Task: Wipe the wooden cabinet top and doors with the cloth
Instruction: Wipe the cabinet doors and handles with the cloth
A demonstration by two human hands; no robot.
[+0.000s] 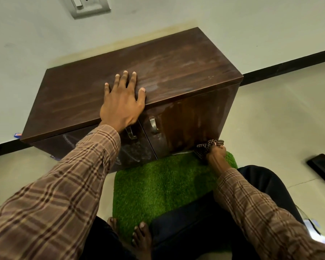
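At the right door's (191,124) foot, the right hand (217,152) clutches the cloth (207,147), seemingly wiping; left hand (121,104) spread flat on the cabinet top (176,62). Next: the left door (135,147).

no readable text anywhere, small label on the black object (322,168) too blurred to read

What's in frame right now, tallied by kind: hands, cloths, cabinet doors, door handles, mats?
Hands: 2 (left hand flat on the cabinet top, right hand gripping the cloth)
Cloths: 1 (checked cloth)
Cabinet doors: 2 (left door, right door)
Door handles: 2 ()
Mats: 1 (green mat)
Total: 8
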